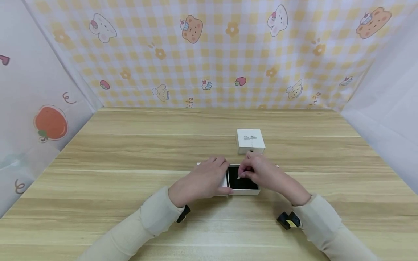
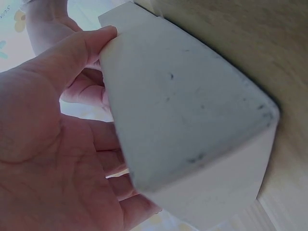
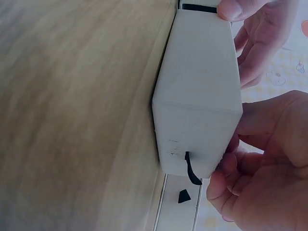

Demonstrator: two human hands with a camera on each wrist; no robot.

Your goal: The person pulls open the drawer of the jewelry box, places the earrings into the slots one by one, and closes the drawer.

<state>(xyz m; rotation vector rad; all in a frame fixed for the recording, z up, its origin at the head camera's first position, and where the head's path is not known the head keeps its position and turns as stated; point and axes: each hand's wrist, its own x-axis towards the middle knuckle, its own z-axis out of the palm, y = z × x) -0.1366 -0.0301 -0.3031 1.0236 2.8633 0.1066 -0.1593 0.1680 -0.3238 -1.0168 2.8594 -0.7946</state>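
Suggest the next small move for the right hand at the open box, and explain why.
Probably press the small shiny piece gently down into the black lining: the right hand appears to pinch it there, and the left hand grips the open box. Whether the piece is going in or coming out cannot be told.

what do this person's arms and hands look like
Long cream sleeves with wide cuffs cover both forearms. The left hand and right hand are bare. A black device shows by the left cuff, and another, with a yellow patch, by the right.
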